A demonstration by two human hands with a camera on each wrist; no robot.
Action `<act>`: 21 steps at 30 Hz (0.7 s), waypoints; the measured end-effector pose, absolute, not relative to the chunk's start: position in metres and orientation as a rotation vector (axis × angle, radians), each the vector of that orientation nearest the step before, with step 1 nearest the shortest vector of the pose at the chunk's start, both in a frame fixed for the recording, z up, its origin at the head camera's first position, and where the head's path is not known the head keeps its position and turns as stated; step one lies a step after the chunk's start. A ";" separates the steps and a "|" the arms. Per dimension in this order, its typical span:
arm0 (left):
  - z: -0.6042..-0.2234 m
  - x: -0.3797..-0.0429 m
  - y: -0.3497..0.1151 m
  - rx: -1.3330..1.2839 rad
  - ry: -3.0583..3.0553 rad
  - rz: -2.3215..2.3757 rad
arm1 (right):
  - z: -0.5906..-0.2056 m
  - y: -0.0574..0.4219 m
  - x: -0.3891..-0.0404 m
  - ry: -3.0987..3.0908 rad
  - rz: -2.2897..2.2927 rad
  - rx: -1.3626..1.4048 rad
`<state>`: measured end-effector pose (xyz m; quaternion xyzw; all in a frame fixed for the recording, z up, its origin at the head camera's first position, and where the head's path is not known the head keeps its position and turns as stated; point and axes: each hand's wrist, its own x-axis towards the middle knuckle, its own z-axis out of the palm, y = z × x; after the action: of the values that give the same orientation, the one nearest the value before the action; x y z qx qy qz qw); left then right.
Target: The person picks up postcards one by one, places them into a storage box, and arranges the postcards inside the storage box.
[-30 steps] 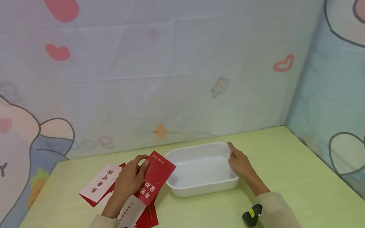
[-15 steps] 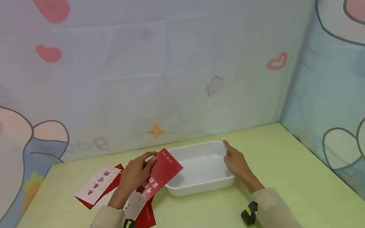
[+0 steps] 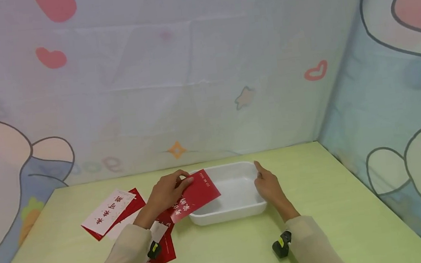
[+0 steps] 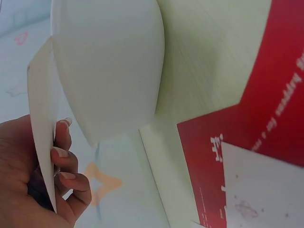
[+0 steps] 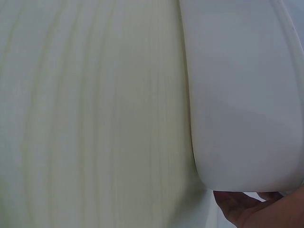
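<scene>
My left hand [image 3: 166, 194] pinches a red card [image 3: 201, 194] with white lettering between thumb and fingers. The card overlaps the left rim of a white rectangular tray [image 3: 229, 217] from above. In the left wrist view the card's pale underside [image 4: 42, 121] shows, with the fingers curled against it, beside the tray's outer wall [image 4: 111, 66]. My right hand [image 3: 271, 188] grips the tray's right end. The right wrist view shows the fingers [image 5: 235, 205] at the tray's end, partly cut off. The visible tray interior is bare white.
Left of the tray, several red and white cards lie on the pale green table [image 3: 222, 253], one a white-faced card [image 3: 108, 211] with red writing. A red card [image 3: 165, 250] lies partly under my left forearm. A patterned cloth wall [image 3: 208, 106] stands behind the table.
My left hand has moved right with the red card, which now overlaps the tray more. The right hand keeps its grip on the tray. The whole view has shifted slightly.
</scene>
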<state>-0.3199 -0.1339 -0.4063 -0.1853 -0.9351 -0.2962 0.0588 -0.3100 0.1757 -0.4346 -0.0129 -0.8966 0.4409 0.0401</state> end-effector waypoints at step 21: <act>-0.414 -0.341 -0.092 -0.629 -2.889 -0.797 | -0.432 0.177 -0.312 -2.759 1.306 -0.038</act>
<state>-0.3408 -0.0925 -0.4142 -0.2053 -0.9427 -0.2601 0.0397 -0.3123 0.1771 -0.4320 -0.0126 -0.9029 0.4273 0.0445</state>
